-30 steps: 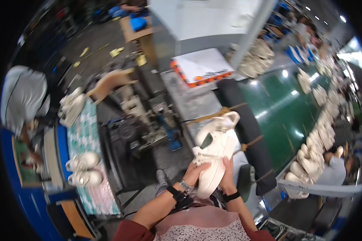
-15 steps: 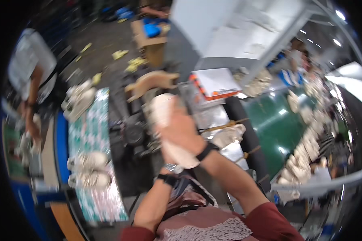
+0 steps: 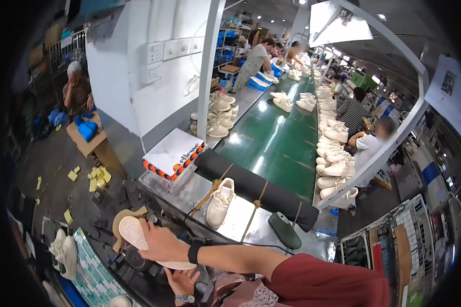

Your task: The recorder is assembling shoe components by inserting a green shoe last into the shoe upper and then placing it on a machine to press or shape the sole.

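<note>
My right hand (image 3: 162, 243) is closed around the middle of a cream shoe (image 3: 132, 231), whose patterned sole faces me. The shoe's far end lies close to a tan curved pad (image 3: 117, 239) on a dark machine. Below the shoe, my left hand (image 3: 182, 282) is open, palm up with fingers apart, holding nothing I can see. Beyond my right forearm, a cream lace-up sneaker (image 3: 221, 205) stands on the metal bench top. A dark green shoe last (image 3: 285, 230) lies to its right.
A white and orange shoebox (image 3: 173, 154) sits at the bench's corner, beside a black roller (image 3: 256, 187) tied with cords. Beyond runs a green conveyor (image 3: 271, 140) lined with cream shoes. More shoes rest on a patterned board (image 3: 95, 271) at left. Co-workers are farther off.
My view has swung right toward the conveyor. My left hand, earlier up against the shoe with my right, is now below it with fingers apart. My right hand still holds the shoe.
</note>
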Demonstrator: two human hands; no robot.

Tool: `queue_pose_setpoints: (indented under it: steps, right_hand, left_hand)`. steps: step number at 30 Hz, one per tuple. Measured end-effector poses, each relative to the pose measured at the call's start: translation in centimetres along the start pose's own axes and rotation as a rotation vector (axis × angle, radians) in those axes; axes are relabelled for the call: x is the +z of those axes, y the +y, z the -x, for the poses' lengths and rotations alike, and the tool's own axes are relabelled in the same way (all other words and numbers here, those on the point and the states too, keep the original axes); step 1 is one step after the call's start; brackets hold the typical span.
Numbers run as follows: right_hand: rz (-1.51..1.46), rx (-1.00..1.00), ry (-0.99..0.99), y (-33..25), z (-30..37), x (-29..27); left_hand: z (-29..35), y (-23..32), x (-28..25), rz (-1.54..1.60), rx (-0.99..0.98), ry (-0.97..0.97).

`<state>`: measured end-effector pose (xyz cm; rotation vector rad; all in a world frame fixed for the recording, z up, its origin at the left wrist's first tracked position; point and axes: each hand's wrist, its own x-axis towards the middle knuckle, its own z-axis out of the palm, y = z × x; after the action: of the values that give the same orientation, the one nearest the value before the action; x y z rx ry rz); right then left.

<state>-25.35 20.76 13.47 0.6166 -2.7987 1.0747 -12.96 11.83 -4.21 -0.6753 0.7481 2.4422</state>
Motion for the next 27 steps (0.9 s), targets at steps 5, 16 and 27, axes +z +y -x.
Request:
queue_pose_setpoints:
  steps: [5, 16, 27]
  right_hand:
    - [-0.065, -0.018, -0.011, -1.4, 0.8, 0.9]
    - [-0.209, 0.008, 0.120, -2.4, 6.5, 0.3]
    - [-2.085, 0.704, -0.438, 1.3, 1.2, 7.3]
  left_hand:
    - [-1.4, 4.5, 6.0, 0.275, 0.431, -0.161]
    - [-0.2, 3.2, -1.1, 0.155, 0.277, -0.422]
    - [14.6, 1.4, -7.3, -0.481, 0.085, 0.079]
